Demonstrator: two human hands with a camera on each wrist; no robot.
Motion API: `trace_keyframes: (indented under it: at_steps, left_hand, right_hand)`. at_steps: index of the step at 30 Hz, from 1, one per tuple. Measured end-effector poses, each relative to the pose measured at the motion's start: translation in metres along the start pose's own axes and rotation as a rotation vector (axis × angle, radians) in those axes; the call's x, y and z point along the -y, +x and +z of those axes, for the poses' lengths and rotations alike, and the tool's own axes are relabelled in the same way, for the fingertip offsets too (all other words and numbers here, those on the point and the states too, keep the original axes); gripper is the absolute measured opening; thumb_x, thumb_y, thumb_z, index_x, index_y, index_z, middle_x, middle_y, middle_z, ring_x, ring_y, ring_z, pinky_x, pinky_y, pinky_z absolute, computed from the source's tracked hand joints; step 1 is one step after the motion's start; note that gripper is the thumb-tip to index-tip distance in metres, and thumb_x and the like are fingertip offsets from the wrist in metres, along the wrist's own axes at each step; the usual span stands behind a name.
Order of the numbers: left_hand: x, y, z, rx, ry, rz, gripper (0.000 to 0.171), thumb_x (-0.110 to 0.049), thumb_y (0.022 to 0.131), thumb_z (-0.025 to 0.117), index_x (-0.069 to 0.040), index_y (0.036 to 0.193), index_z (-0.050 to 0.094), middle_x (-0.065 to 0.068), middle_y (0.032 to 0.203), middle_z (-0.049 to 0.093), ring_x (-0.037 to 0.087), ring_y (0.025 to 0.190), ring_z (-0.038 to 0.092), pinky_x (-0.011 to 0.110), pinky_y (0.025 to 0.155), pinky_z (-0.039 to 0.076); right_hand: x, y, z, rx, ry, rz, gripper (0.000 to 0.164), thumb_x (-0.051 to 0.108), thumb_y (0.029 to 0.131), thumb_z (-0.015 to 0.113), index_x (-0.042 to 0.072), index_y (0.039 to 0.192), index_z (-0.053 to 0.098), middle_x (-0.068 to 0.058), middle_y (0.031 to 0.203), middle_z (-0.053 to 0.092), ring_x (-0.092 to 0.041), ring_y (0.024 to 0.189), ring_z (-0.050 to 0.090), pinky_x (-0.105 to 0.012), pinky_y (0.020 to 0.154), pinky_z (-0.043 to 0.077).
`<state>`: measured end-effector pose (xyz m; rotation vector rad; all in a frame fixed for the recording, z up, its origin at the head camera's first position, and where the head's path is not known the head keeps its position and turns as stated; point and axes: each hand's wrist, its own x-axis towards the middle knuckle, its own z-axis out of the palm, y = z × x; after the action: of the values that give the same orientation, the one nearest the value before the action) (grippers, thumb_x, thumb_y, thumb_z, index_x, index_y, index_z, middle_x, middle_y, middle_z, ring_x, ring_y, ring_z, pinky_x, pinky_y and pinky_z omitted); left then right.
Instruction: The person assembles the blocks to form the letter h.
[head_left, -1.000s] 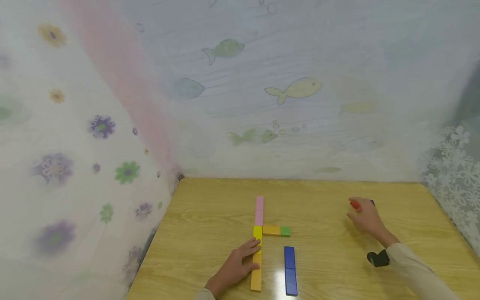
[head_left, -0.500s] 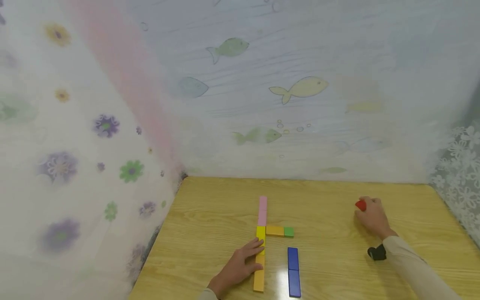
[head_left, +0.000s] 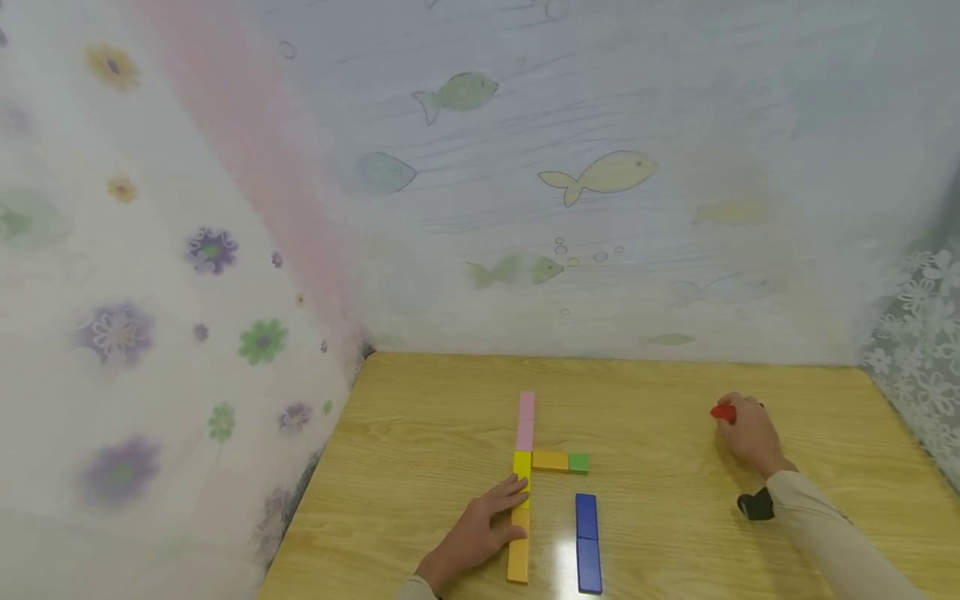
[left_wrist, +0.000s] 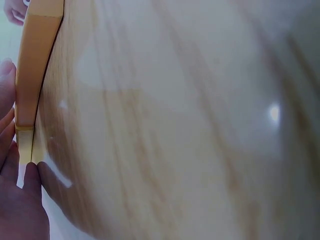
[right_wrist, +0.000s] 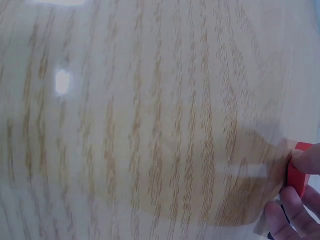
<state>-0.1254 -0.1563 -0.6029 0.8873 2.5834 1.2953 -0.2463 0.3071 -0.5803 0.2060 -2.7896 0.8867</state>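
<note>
My left hand (head_left: 474,531) rests along the column of flat blocks, its fingers touching the yellow block (head_left: 522,465) and its thumb touching the orange block (head_left: 518,560). In the left wrist view, that orange block (left_wrist: 39,65) stands close beside the thumb, with the fingertips near the table. At the right of the table, my right hand (head_left: 752,435) pinches a red block (head_left: 723,413) between thumb and fingers. The right wrist view shows the red block (right_wrist: 298,176) just over the wood; something dark lies partly hidden under the lower fingers.
Pink blocks (head_left: 527,421) continue the column away from me. A second orange block (head_left: 551,461) and a green block (head_left: 578,463) branch off to the right. Two blue blocks (head_left: 588,542) lie end to end nearby. Patterned cloth walls (head_left: 600,317) border the wooden table (head_left: 660,517).
The head view has shifted slightly. The red block has turned in my right hand's fingers, and the blue piece beside that hand is now out of sight in the head view. My left hand stays put.
</note>
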Motion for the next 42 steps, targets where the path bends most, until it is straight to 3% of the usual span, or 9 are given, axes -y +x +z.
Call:
trace_keyframes:
  at_steps: [10,18,33,42]
  left_hand:
    - [0.000,-0.001,0.000,-0.002,0.000,-0.007,0.054,-0.032,0.089,0.064,-0.007,0.135,0.052,0.003,0.147,0.040,0.025,0.138,0.029,0.044,0.110,0.029]
    - [-0.003,0.001,-0.001,0.005,-0.013,-0.017,0.053,-0.030,0.089,0.064,-0.005,0.135,0.052,0.005,0.147,0.040,0.027,0.138,0.029,0.045,0.110,0.029]
    - [-0.004,0.003,-0.001,0.021,0.024,0.007,0.053,-0.032,0.090,0.062,-0.004,0.135,0.052,0.006,0.147,0.040,0.028,0.138,0.030,0.046,0.109,0.030]
    - [-0.003,0.001,0.000,0.003,0.061,0.026,0.052,-0.030,0.089,0.064,-0.005,0.134,0.053,0.005,0.147,0.040,0.027,0.137,0.031,0.046,0.109,0.030]
  right_hand:
    - [0.009,-0.004,-0.003,-0.004,0.062,-0.054,0.022,-0.006,0.080,0.062,-0.013,0.101,0.058,-0.033,0.097,0.057,-0.041,0.081,0.055,-0.045,0.064,0.046]
    - [0.026,0.001,-0.007,0.003,0.111,-0.082,0.022,-0.008,0.080,0.065,-0.010,0.101,0.061,-0.028,0.097,0.060,-0.024,0.069,0.054,-0.025,0.054,0.044]
    - [0.067,-0.002,-0.005,0.040,0.194,-0.143,0.023,-0.007,0.080,0.069,-0.005,0.102,0.063,-0.023,0.099,0.062,-0.027,0.072,0.060,-0.024,0.054,0.048]
    - [0.086,-0.014,0.006,0.090,0.250,-0.238,0.022,-0.007,0.081,0.069,-0.002,0.102,0.063,-0.018,0.098,0.063,-0.022,0.072,0.060,-0.024,0.055,0.050]
